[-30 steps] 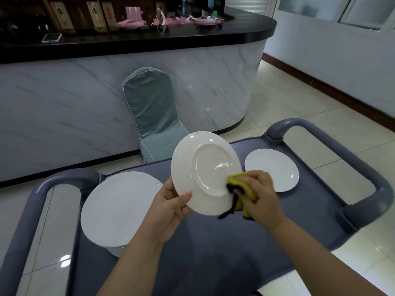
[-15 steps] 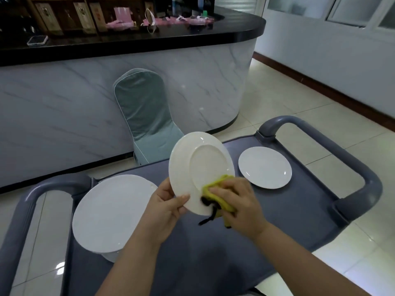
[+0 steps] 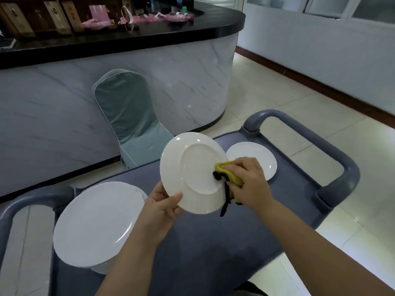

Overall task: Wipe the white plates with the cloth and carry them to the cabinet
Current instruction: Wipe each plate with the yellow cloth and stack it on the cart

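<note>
The tilted white plate [image 3: 192, 167] hangs above the grey cart [image 3: 213, 242], rim pinched by the left hand [image 3: 162, 208]; the right hand [image 3: 250, 180] grips the yellow cloth [image 3: 228, 173] against it. Beyond, a marble counter [image 3: 171, 82] at 12 o'clock; a smaller plate [image 3: 258, 157] at 2, partly hidden.

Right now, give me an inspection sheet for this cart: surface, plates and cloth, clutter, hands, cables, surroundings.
Surface: grey cart top, handles at both ends.
Job's things: held plate tilted in the air, yellow cloth against it; large plate on the left, on other white ware; small plate flat on the right.
Clutter: pink items on the counter.
Grippers: left hand grips the held plate's rim; right hand presses the cloth on it.
Cables: nothing seen.
Surroundings: covered chair beyond the cart, tiled floor.
</note>
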`<state>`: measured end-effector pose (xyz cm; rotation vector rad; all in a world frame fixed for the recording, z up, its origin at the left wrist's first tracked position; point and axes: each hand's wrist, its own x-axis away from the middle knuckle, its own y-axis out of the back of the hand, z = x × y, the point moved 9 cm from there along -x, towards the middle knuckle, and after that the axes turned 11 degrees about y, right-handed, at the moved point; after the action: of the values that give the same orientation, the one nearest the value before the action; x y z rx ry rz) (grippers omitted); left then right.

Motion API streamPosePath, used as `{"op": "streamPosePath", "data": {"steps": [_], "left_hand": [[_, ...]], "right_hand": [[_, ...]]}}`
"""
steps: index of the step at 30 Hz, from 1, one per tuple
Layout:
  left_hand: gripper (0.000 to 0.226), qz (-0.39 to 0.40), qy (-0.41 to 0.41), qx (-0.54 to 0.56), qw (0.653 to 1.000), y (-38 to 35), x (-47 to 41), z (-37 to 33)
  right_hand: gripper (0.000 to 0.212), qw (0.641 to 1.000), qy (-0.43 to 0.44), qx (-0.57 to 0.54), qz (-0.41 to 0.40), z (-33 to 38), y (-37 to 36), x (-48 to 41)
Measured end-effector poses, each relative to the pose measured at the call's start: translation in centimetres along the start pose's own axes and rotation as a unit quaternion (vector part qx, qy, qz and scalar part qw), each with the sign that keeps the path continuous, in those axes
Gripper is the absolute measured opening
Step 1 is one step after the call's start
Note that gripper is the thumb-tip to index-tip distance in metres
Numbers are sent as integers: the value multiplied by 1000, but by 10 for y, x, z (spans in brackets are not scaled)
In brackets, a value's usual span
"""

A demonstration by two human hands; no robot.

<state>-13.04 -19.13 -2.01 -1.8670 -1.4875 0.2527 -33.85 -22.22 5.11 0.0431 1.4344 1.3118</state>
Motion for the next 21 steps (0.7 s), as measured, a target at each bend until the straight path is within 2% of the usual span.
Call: {"op": "streamPosePath", "data": {"steps": [2, 4, 9, 11, 14, 16, 18, 20, 21], "left_hand": [[46, 20, 28, -35, 999, -13, -6, 12], [48, 26, 41, -57, 997, -25, -16, 18], [46, -10, 20, -63, 998, -38, -42, 6], [45, -40, 10, -85, 996, -44, -55, 5], [42, -95, -24, -157, 983, -64, -83, 0], [41, -141, -62, -258, 954, -86, -108, -7], [43, -173, -99, -369, 908, -113, -136, -8], [49, -169, -128, -484, 849, -145, -164, -1], [53, -167, -147, -549, 806, -160, -177, 3]], "right_hand": [[34, 995, -83, 30, -35, -22, 8, -13], [35, 992, -116, 8, -49, -22, 5, -19], [48, 997, -12, -60, 37, -10, -9, 29], [45, 995, -69, -52, 40, -44, 2, 51], [36, 974, -225, -17, 7, -105, 25, 79], [32, 965, -260, -13, -18, -130, 42, 88], [32, 964, -263, -17, -26, -147, 56, 91], [32, 960, -277, -20, -22, -163, 67, 96], [32, 958, -285, -20, -23, -171, 72, 98]]}}
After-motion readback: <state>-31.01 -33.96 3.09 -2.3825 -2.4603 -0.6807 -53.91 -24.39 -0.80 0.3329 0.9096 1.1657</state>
